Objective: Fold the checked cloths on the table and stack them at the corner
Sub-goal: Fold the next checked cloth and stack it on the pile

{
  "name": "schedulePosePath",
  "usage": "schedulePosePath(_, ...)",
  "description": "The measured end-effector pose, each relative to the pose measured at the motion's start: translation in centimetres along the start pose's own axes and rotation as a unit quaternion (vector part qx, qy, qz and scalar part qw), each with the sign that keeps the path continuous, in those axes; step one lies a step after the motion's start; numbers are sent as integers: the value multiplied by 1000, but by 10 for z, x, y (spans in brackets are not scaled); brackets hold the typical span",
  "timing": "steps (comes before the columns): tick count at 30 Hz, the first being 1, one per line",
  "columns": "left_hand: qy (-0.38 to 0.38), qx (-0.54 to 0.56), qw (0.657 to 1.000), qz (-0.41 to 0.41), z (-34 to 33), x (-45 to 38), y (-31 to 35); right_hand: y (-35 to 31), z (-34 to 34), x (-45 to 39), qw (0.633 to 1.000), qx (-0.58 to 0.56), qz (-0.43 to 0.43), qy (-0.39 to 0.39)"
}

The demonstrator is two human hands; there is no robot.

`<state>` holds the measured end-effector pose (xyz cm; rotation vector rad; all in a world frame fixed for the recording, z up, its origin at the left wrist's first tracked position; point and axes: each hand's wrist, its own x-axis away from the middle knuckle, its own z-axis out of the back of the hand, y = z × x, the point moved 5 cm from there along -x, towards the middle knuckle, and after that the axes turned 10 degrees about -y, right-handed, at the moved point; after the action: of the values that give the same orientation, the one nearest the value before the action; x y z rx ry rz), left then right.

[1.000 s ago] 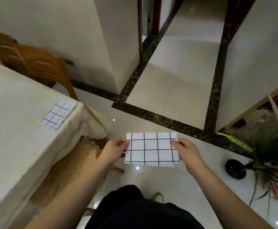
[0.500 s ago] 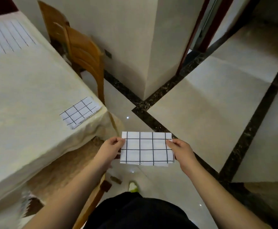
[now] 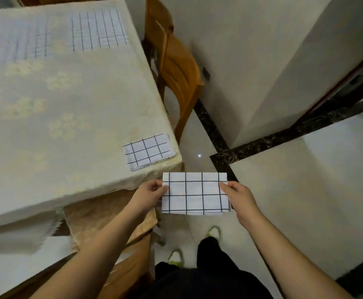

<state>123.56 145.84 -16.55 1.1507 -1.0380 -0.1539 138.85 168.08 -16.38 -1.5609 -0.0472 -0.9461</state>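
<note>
— Status?

— My left hand and right hand each pinch one end of the folded checked cloth, held in the air just off the table corner.

— Risks?

— Loose layers could slip open on release (my judgement). One folded cloth already lies at the corner; unfolded cloths lie at the far side. The wooden chair stands beside the table, not in the way.

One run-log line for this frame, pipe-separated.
phase: carry to stack | hands: left hand and right hand pinch folded cloth ends | cloth: off table | stack: table corner | unfolded cloths: far end
</note>
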Motion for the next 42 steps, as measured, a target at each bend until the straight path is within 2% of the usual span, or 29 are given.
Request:
schedulePosePath(9,102,59,992,48,26,-38,-4,-43,-26,-104,986,69,-22,-147)
schedulePosePath(14,174,83,978,76,32,-53,3,-71,-38,-142,970,118,-25,-210)
schedulePosePath(21,307,99,944,68,57,-55,9,-93,-69,-179,944,171,-39,-278)
schedulePosePath(24,331,100,936,71,75,-60,6,-101,-90,-192,934,178,-50,-306)
schedulePosePath(28,340,79,935,64,101,-76,4,-111,-115,-211,920,234,-46,-312)
schedulePosePath(33,354,-11,932,78,131,-96,6,-112,-137,-233,909,280,-56,-303)
schedulePosePath(42,338,-99,930,106,155,-116,6,-107,-156,-259,884,374,-40,-279)
